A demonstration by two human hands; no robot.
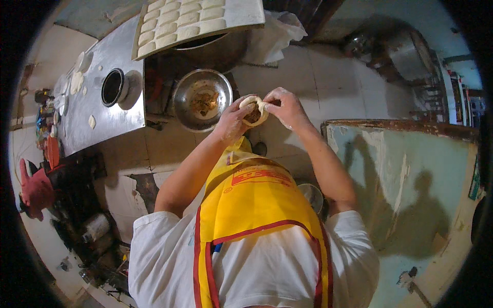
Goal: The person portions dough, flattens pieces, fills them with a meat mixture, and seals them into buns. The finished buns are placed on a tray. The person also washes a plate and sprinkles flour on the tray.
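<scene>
Held up in front of my chest is a round of dough (pixel 261 116) with brown filling showing in its middle. My left hand (pixel 237 117) cups it from the left side. With the fingertips pinched on its upper right edge, my right hand (pixel 286 110) grips the dough too. Both hands are dusted with flour. Just left of my left hand sits a metal bowl (pixel 178 110) with remains of brownish filling (pixel 204 101) at its bottom.
A board (pixel 237 15) carrying rows of shaped dough pieces (pixel 187 20) lies at the far left. Beside it, a metal-topped table (pixel 110 131) bears a dark-mouthed round container (pixel 113 87) and dough scraps. A light green panel (pixel 359 174) stands at right; large pots (pixel 408 54) sit far right.
</scene>
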